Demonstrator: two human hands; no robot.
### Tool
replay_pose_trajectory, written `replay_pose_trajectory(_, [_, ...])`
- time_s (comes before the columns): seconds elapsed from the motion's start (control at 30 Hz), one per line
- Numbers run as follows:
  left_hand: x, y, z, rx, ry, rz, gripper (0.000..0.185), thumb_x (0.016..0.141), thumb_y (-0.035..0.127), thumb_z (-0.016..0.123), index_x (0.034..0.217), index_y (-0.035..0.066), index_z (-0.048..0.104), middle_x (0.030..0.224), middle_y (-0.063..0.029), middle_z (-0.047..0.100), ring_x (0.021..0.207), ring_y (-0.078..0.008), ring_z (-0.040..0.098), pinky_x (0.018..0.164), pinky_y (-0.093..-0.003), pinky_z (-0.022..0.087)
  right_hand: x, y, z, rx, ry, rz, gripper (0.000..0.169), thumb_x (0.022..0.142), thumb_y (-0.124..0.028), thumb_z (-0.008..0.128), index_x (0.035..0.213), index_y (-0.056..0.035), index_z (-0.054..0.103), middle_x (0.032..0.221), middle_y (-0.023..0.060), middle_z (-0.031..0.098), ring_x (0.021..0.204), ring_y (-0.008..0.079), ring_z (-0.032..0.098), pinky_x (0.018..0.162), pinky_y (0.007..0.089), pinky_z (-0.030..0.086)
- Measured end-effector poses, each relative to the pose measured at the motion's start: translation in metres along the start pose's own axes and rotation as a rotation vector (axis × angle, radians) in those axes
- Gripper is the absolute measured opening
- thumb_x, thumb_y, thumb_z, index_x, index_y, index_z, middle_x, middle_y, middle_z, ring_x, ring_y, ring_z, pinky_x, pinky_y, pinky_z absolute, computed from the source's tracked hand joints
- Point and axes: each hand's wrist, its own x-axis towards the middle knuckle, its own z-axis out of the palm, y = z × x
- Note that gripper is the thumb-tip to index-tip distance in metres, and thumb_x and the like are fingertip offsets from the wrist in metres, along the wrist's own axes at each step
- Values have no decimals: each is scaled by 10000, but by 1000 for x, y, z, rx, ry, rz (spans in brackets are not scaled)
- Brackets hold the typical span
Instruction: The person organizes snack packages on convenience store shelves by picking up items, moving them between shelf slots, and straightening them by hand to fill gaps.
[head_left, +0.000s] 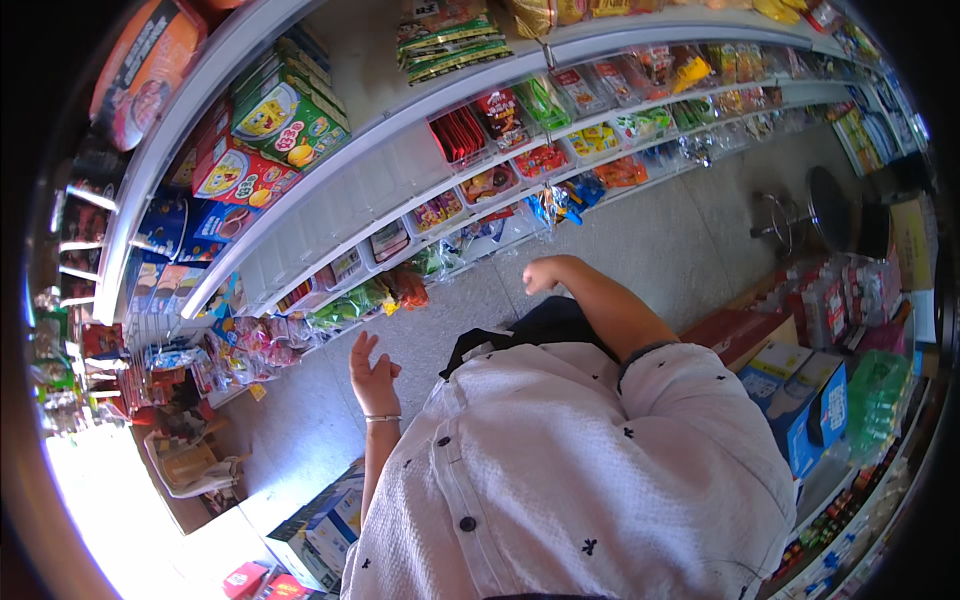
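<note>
My left hand (373, 375), with a thin bracelet at the wrist, is raised over the floor left of my body. Its fingers are apart and partly bent, and nothing is in it. Out in front of my dark trousers (559, 321) is my right hand (546, 274), its fingers curled in; no object shows in it. Neither hand touches the goods. Nearest ahead are clear plastic bins (389, 241) of packaged snacks on tiered shelves. Hanging snack bags (409, 287) line the lowest tier. Green cartoon-printed boxes (289, 116) stand on an upper shelf at left, above a red box (244, 171).
A round black stool (829, 210) stands at right on the grey tiled floor (637, 240). Behind it are wrapped bottles (829, 300), a blue carton (814, 409) and green plastic bottles (877, 401). At lower left are more cartons (326, 529), a cardboard box (180, 457) and bright light.
</note>
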Motion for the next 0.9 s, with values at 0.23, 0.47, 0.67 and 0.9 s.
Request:
replay_pose_trajectory(0.23, [-35, -51, -16, -93, 234, 11, 509, 764, -83, 525, 1250, 50, 451, 1210, -73, 503, 861, -96, 538, 716, -210, 440, -7, 45, 6, -197, 475, -257, 430, 751, -270, 604, 1092, -12, 554, 979, 172, 624, 879, 306, 605, 761, 392, 472])
replay_pose_trajectory(0.47, [-112, -81, 71, -154, 293, -35, 390, 816, -4, 552, 1199, 37, 496, 1140, -67, 556, 951, -107, 541, 802, -227, 430, -64, 96, -23, -459, 124, -293, 412, 756, -268, 613, 1084, -23, 566, 956, 167, 629, 879, 282, 609, 772, 376, 474])
replay_pose_trajectory(0.67, [-146, -64, 141, -234, 268, 6, 355, 825, 10, 559, 1176, 34, 515, 1097, -43, 580, 927, -87, 545, 817, -218, 422, -77, 91, -107, -288, 461, -289, 266, 775, -164, 612, 986, -4, 590, 810, 108, 639, 731, 185, 608, 656, 324, 479])
replay_pose_trajectory(0.9, [-139, -66, 178, -177, 155, 5, 349, 835, 15, 533, 1182, 37, 501, 1072, -64, 583, 923, -123, 559, 780, -252, 458, -83, -6, -186, 27, 822, -409, 266, 796, -199, 584, 979, -9, 610, 921, 152, 654, 863, 251, 632, 764, 328, 480])
